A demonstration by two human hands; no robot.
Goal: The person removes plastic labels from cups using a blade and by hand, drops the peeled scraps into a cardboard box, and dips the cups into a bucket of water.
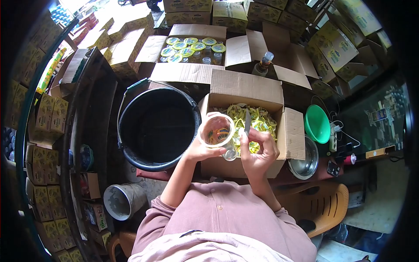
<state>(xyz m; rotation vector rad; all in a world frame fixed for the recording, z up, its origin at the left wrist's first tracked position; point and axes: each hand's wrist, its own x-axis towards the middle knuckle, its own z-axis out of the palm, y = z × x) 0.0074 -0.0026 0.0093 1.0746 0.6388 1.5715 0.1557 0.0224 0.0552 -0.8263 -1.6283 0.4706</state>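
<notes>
A cup [217, 139] is clasped in the curled grip of the left hand [201, 147]; a blade [248, 122] is pinched by the right hand [260, 153], above yellow strips [265, 122].

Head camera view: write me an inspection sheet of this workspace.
Surface: mostly covered; dark red edge shows in front.
Job's things: clear round plastic cup; narrow grey blade; open brown cardboard box holding yellow-green scraps.
Clutter: big black bucket left of the box; round green bowl and shiny metal bowl right of it.
Hands: left hand holds the cup; right hand holds the blade upright.
Cables: white cable beside a white power strip, beyond the green bowl.
Surroundings: stacked printed cartons; brown slatted chair.
</notes>
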